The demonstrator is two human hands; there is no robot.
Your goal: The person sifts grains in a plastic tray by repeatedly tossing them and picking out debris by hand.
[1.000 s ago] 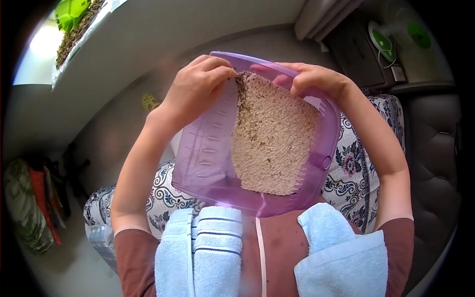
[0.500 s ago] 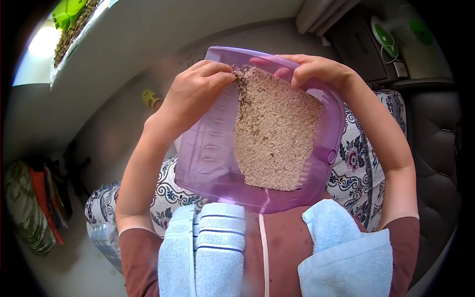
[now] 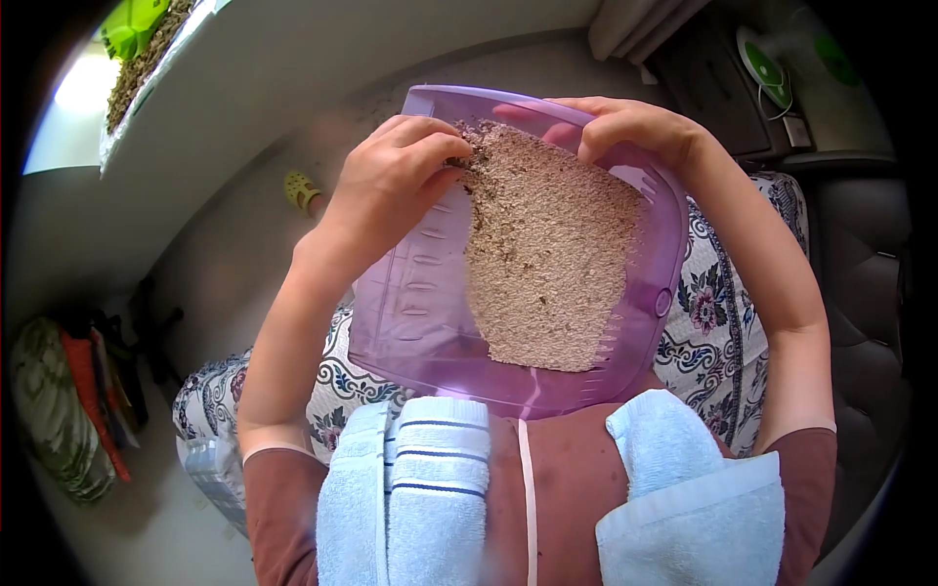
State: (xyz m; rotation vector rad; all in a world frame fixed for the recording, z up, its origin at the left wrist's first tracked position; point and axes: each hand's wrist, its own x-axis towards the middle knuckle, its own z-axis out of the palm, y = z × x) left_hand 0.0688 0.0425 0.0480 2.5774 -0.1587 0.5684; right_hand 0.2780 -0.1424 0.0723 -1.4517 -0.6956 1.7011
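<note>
A translucent purple tray [image 3: 410, 293] is held tilted in front of my chest, with a mass of beige grains [image 3: 547, 254] spread over its middle and right. Darker bits [image 3: 481, 161] gather along the upper left edge of the grains. My right hand [image 3: 635, 132] grips the tray's upper rim, thumb inside and fingers seen through the plastic behind. At the upper left of the grains, my left hand [image 3: 405, 161] has its fingertips pinched together among the dark bits; what lies between them is too small to make out.
Blue towels [image 3: 440, 488] hang over my front. Patterned fabric [image 3: 703, 303] lies beneath the tray. At the upper left, a ledge holds brown material [image 3: 147, 68] and a green object [image 3: 132, 27]. A yellow-green shoe [image 3: 301, 190] is on the floor; a dark cabinet [image 3: 713, 88] stands upper right.
The tray and both hands have shifted slightly up and to the right in view. My left fingers have moved a little among the dark bits; my right hand keeps its grip.
</note>
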